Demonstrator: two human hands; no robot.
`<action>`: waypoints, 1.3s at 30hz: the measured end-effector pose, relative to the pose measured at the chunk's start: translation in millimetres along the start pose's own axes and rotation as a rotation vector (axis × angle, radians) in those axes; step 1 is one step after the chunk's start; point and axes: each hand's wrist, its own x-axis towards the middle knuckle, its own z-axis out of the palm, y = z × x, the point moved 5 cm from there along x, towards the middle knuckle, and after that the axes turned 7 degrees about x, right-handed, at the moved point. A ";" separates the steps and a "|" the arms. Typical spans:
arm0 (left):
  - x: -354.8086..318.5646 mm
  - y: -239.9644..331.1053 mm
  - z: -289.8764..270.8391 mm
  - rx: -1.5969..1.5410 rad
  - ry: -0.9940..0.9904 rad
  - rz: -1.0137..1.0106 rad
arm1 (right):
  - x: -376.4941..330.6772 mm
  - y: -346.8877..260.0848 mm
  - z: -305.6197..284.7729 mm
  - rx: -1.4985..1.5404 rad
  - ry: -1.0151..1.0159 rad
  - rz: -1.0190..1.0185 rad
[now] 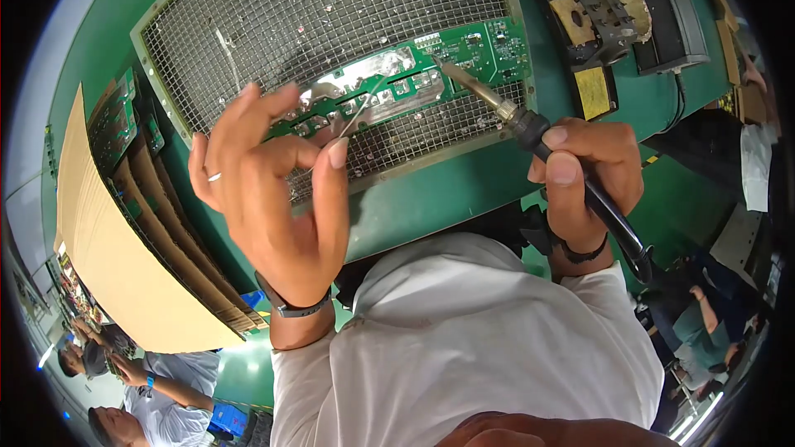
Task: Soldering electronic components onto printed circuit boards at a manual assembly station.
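A long green circuit board (pixel 464 51) with bright solder areas lies across a metal mesh tray (pixel 290 0). My right hand (pixel 592 170) is closed round the black handle of a soldering iron (pixel 532 126), whose tip points down at the board's right half. Thumb and forefinger of my left hand (pixel 273 182) pinch a thin length of solder wire (pixel 361 109) above the board's middle. The wire slants up and right toward the solder pads. My left hand covers the board's left end.
A soldering iron stand (pixel 592 29) with a yellow sponge (pixel 593 93) sits at the right, beside a dark box-shaped unit (pixel 672 16). At the left a cardboard box (pixel 124 240) with dividers holds more green boards (pixel 116 120). Other people sit at the lower left and right.
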 end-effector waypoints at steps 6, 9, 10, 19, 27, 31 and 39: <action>-16.6 -10.9 -19.3 -0.056 0.042 0.089 | 0.6 0.3 -3.7 0.143 -0.017 -0.102; -26.0 -12.0 -19.4 -0.041 0.012 0.108 | 0.5 0.0 -1.4 0.183 0.000 -0.102; -28.9 -13.2 -18.3 -0.039 -0.001 0.098 | -0.1 1.0 -0.1 0.162 0.022 -0.085; -30.1 -17.6 -20.7 0.036 -0.065 0.044 | -10.5 1.9 6.5 0.192 -0.036 -0.147; -21.2 -13.7 -12.3 -0.004 0.014 0.054 | -13.2 -0.4 23.6 0.217 -0.080 -0.108; -26.5 -23.1 -14.9 0.030 0.027 0.013 | -14.8 2.4 23.3 0.218 -0.065 -0.101; -34.7 -37.2 -19.9 0.052 0.121 -0.088 | -11.8 4.8 35.3 0.261 -0.143 -0.123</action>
